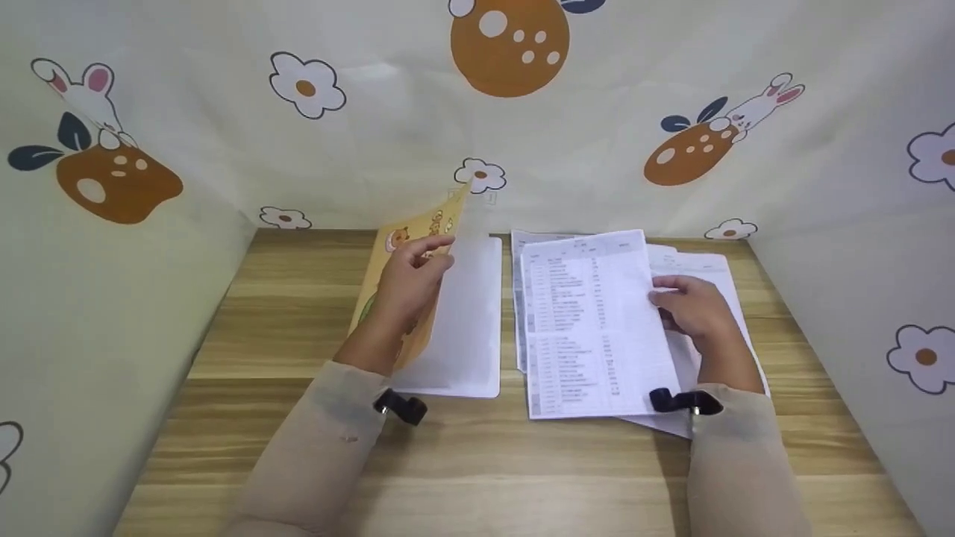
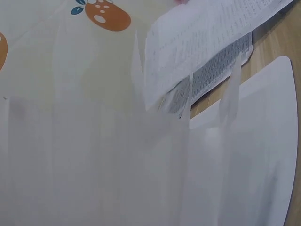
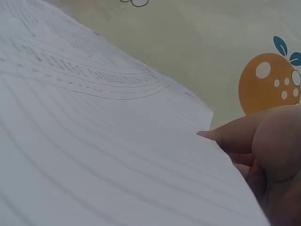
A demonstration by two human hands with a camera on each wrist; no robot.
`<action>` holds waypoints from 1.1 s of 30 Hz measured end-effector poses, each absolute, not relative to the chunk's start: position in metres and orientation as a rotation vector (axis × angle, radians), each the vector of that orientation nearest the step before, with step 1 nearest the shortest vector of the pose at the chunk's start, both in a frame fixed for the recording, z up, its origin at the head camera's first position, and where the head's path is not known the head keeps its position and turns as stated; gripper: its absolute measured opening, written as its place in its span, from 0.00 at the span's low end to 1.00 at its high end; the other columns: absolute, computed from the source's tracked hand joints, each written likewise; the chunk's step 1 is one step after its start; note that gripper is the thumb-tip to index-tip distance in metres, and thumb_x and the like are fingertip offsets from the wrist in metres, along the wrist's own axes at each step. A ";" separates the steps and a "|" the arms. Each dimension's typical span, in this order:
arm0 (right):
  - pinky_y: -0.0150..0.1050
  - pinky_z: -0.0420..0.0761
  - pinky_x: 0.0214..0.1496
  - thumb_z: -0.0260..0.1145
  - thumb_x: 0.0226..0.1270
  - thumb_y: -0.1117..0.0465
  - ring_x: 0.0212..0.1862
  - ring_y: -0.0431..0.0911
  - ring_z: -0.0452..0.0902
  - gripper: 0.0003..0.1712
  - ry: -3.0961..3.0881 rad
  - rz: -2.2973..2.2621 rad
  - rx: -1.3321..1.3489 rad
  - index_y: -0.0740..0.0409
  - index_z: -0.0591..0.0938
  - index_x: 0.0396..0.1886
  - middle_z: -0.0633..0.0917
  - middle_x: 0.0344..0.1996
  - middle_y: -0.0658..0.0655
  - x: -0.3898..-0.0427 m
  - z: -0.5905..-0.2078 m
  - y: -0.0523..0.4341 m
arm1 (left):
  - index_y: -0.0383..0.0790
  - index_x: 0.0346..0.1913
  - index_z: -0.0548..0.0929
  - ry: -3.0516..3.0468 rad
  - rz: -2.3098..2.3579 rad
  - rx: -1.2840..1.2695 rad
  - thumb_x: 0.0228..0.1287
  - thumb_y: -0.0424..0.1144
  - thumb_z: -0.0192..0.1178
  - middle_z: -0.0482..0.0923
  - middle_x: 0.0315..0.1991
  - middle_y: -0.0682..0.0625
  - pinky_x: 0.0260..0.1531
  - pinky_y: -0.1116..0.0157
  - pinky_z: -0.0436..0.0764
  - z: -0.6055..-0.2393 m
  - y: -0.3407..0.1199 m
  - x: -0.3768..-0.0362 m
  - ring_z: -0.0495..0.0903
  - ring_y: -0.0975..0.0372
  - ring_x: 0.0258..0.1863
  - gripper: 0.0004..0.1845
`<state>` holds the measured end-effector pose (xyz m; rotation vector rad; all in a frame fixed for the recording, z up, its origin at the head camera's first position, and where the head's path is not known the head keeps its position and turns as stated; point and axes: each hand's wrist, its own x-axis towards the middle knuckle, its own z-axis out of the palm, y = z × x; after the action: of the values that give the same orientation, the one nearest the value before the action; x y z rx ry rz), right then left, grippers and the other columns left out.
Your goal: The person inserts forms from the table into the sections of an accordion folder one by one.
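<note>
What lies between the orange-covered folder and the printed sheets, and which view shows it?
Only a narrow, bare strip of wooden tabletop separates the orange-covered folder from the printed sheets, as the head view shows.

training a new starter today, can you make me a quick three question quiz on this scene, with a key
1. True or false: the folder lies shut.

2. What does the right hand pinch?
a) a pen
b) a sheet
c) a cup

3. Fill in, from the head view: the sheet is to the ____ of the folder.

Key
1. False: the left hand holds its orange cover raised.
2. b, by its edge.
3. right
</note>
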<state>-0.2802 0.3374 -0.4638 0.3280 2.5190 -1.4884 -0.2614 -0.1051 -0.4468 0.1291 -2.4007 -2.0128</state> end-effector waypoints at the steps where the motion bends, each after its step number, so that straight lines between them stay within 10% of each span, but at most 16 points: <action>1: 0.32 0.87 0.39 0.66 0.77 0.58 0.34 0.36 0.85 0.29 2.498 -1.542 0.331 0.63 0.76 0.74 0.88 0.35 0.42 -0.280 -0.462 0.337 | 0.63 0.63 0.87 -2.401 -2.015 0.125 0.72 0.51 0.63 0.75 0.44 0.49 0.24 0.68 0.71 -0.447 -0.105 -0.262 0.71 0.61 0.30 0.18; 12: 0.32 0.87 0.38 0.67 0.78 0.60 0.33 0.36 0.86 0.25 2.316 -2.002 0.409 0.61 0.77 0.70 0.89 0.32 0.43 -0.276 -0.446 0.325 | 0.66 0.62 0.87 -2.441 -1.985 0.179 0.72 0.52 0.64 0.74 0.56 0.50 0.34 0.66 0.77 -0.445 -0.104 -0.262 0.76 0.57 0.44 0.18; 19: 0.30 0.85 0.32 0.69 0.76 0.61 0.30 0.37 0.85 0.18 2.228 -2.222 0.447 0.57 0.81 0.62 0.90 0.31 0.46 -0.273 -0.439 0.302 | 0.56 0.65 0.87 -2.393 -1.985 0.059 0.72 0.47 0.63 0.73 0.52 0.48 0.31 0.67 0.74 -0.447 -0.104 -0.262 0.72 0.60 0.34 0.20; 33: 0.33 0.89 0.40 0.67 0.78 0.59 0.39 0.41 0.91 0.27 2.188 -2.259 0.346 0.57 0.77 0.73 0.92 0.42 0.50 -0.270 -0.437 0.275 | 0.62 0.60 0.89 -2.408 -1.952 0.155 0.70 0.49 0.66 0.74 0.60 0.50 0.44 0.62 0.80 -0.446 -0.103 -0.263 0.77 0.57 0.47 0.17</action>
<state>-0.2704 0.2747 -0.4370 0.3462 2.1880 -2.2592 -0.2634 -0.1027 -0.4462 0.1550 -2.4083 -1.9523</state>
